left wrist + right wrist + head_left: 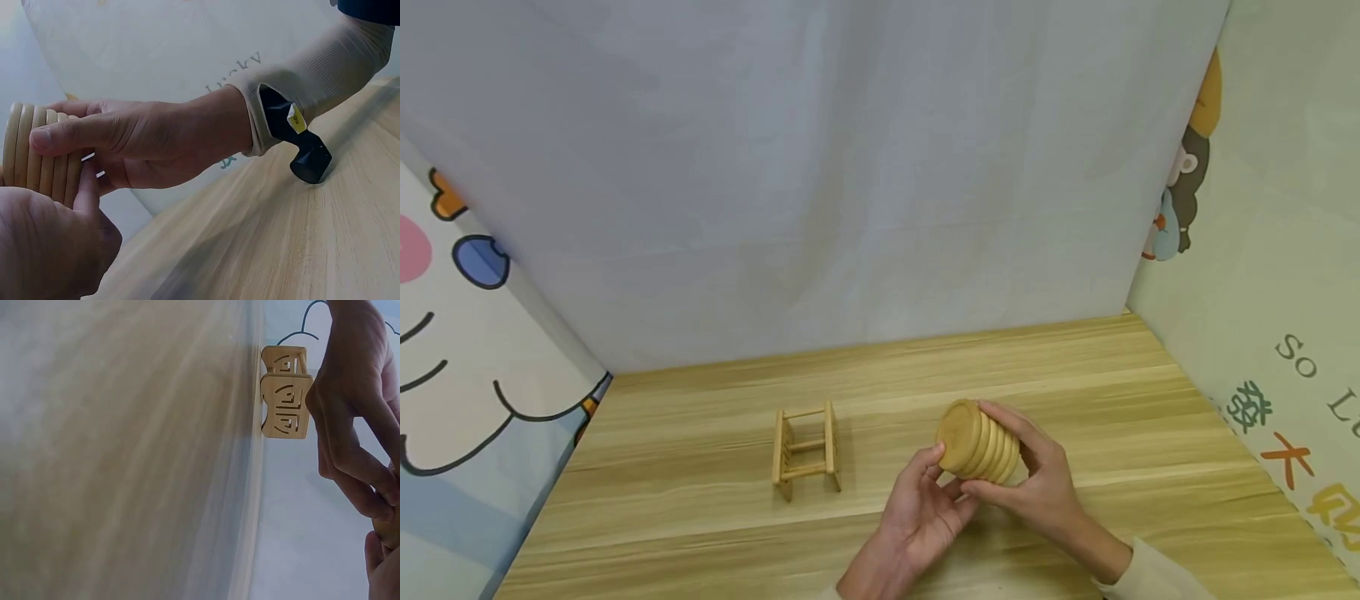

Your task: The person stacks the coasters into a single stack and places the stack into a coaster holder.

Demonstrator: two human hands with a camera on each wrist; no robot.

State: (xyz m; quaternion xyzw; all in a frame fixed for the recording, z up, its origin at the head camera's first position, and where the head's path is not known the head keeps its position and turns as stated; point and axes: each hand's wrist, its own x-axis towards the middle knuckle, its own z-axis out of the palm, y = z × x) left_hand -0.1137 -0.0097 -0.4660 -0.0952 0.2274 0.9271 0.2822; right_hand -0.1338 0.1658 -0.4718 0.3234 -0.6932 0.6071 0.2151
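Note:
Above the table I hold a stack of several round wooden coasters (961, 437), tilted so that one flat face shows in the head view. My right hand (1043, 487) grips the stack from the right, its thumb lying across the rims (44, 167) in the left wrist view. From below left my left hand (923, 510) holds it too, thumb against the front coaster and fingers underneath. To the left of both hands stands a small wooden rack (831, 442), untouched, with cut-out side panels (287, 406) joined by rods.
The wood-grain table (700, 508) reaches back to a pale curtain (820, 250). Printed cloth walls border it, with cartoon figures at left (460, 375) and lettering at right (1285, 458).

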